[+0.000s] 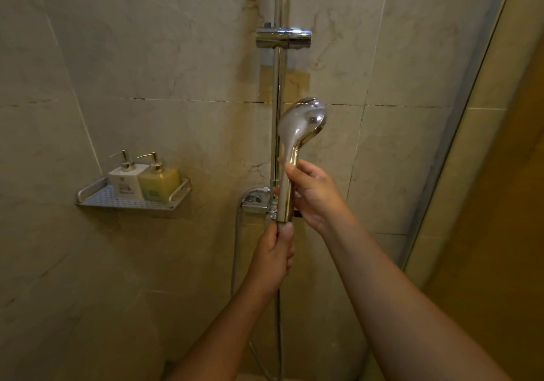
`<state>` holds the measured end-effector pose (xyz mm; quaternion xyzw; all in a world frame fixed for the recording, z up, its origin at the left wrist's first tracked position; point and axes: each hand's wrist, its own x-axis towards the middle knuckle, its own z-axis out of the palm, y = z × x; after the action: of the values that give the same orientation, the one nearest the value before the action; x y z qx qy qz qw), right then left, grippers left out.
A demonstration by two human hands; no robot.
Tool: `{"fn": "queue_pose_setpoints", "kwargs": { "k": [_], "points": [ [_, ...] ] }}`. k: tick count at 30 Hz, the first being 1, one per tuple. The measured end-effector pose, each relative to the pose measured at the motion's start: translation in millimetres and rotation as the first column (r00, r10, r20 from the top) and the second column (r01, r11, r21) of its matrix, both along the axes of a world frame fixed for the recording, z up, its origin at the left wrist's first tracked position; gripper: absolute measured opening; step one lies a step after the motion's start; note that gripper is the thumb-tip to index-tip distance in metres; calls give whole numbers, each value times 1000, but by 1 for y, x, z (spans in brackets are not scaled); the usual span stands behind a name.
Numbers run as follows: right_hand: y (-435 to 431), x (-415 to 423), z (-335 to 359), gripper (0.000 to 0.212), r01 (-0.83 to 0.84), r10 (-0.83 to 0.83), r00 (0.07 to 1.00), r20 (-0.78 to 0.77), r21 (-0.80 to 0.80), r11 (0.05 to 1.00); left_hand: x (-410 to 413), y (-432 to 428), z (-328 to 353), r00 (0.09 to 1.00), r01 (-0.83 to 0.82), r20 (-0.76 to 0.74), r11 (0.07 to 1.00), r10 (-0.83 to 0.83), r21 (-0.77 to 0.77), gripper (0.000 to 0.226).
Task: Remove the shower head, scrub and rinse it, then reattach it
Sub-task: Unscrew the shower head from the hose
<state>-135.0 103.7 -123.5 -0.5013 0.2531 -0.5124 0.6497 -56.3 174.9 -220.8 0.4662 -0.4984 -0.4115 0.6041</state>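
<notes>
Chrome and teardrop-shaped, the hand-held shower head (297, 133) stands upright in front of the polished vertical wall rail (279, 86). It sits below the chrome slider bracket (283, 37) and its spray face is turned away towards the tiles. The right hand (316, 195) holds its handle, fingers (294, 174) curled round the shaft from the right. Just beneath, the left hand (273, 260) grips the fitting at the foot of the handle, thumb pressed up against it and the other fingers closed behind. The ribbed metal hose (235, 248) loops out of the square chrome mixer valve (253, 204) behind the hands and drops down the wall. Off to the left, a perforated metal corner shelf (97, 196) carries a white square pump bottle (126, 179) and, touching it, a yellow square pump bottle (160, 181). Beige marble-look wall tiles (176, 56) back everything.
</notes>
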Motion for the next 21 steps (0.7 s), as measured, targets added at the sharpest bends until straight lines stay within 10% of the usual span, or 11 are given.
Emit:
{"fn": "queue_pose_setpoints", "kwargs": {
  "k": [12, 18, 21],
  "points": [
    [-1, 0, 3, 25, -73, 62, 983, 175, 58, 996, -6, -7, 0, 1000, 23, 7, 999, -23, -37, 20],
    [-4, 13, 6, 24, 117, -116, 927, -356, -19, 993, -5, -12, -4, 983, -132, 124, 990, 138, -51, 16],
    [-5, 19, 4, 37, 178, -164, 919, -360, 8, 984, -8, -8, -7, 978, -144, 144, 987, 153, -66, 17]
  ]
}}
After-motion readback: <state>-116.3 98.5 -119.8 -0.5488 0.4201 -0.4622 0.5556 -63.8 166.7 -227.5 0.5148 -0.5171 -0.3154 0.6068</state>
